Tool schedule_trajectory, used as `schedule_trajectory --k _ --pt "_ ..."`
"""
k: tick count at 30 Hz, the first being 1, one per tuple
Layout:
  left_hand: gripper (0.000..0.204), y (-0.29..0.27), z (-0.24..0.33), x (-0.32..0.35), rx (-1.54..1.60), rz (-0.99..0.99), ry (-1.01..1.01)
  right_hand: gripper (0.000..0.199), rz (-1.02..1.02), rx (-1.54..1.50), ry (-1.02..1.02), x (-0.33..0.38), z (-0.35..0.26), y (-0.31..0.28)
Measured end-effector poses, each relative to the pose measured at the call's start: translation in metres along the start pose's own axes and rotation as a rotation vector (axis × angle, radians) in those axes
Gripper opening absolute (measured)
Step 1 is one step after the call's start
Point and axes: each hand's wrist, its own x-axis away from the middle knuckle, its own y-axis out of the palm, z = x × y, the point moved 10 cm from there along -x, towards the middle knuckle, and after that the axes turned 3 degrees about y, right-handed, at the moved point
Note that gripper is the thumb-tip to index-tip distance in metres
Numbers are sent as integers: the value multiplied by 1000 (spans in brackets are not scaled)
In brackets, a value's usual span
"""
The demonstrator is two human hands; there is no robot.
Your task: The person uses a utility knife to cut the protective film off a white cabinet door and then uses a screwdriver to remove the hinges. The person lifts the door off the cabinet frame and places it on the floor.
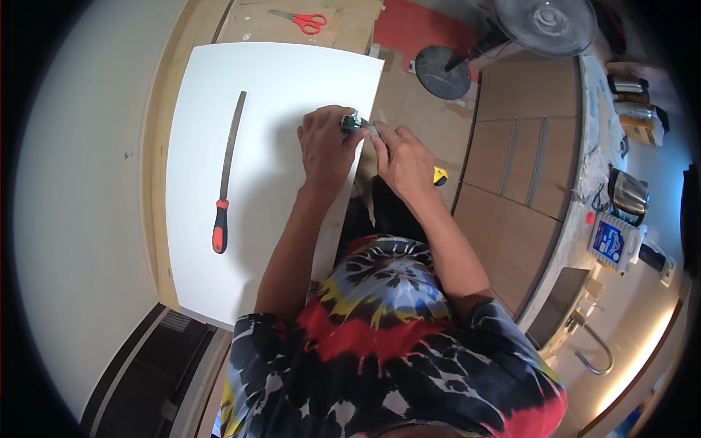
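My left hand (pixel 326 143) is closed around a small green and metallic device (pixel 350 123) above the right edge of a white board (pixel 274 182). Its exact kind is partly hidden by my fingers. Close beside it, my right hand (pixel 403 158) pinches a small, pale, shiny piece (pixel 374 131) that meets the device's right side; what this piece is I cannot make out. A flat file (pixel 232 146) with a red and black handle lies lengthwise on the left part of the board.
Scissors (pixel 309 23) with red handles lie beyond the board's far edge. A black-based standing fan (pixel 442 72) is at the far right. Wooden cabinets (pixel 504 160) and a counter with a sink (pixel 556 310) run along the right. A yellow and black object (pixel 439 176) shows beside my right wrist.
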Motion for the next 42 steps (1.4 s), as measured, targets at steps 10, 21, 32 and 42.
schedule_trajectory --k 10,21,32,42 --pt "33 0 8 5 -32 26 -39 26 -31 8 -14 -2 0 1" --pt "29 4 7 6 -57 54 -30 24 3 26 -51 -12 -5 -1" --pt "28 5 6 5 -85 33 -45 21 6 34 -64 -31 -3 -2" --pt "27 5 5 4 -86 34 -26 23 -24 59 -67 -39 1 -1"
